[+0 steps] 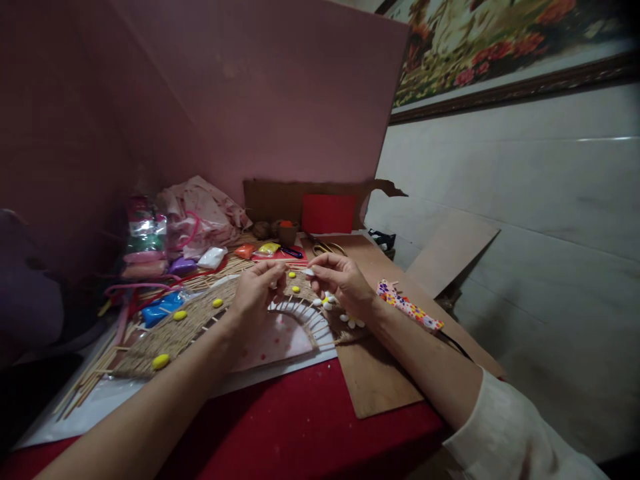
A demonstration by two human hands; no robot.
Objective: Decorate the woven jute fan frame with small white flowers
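Pinching a small white piece [309, 272] between thumb and forefinger, the right hand [340, 280] hovers just over the far curve of the woven fan-shaped mat [170, 333], its fingers drawn together on that piece. The left hand [257, 290] sits just beside it, fingers curled inward with the tips close together near a thin stick; whether they actually clamp the stick is too small to tell. The mat lies on a white sheet [280, 370] near the middle of the red table [300, 427], with bare sticks [85, 383] fanning out toward the left edge. Yellow beads [161, 361] dot the weave, and small white flowers [353, 322] rest at its right end, under the right wrist.

Toward the far edge lie scissors [327, 248], packets of coloured clay [257, 251] and a small brown cup [287, 233]; a flowered strip [407, 307] lies on the cardboard sheet [380, 380] to the right.

The white piece looks soft and tiny, so too hard a pinch could likely squash it, and a loose one could drop it among the sticks. The right wrist hangs so close over the white flowers that a lowered forearm might knock them loose. The dim light may also make placement less sure.
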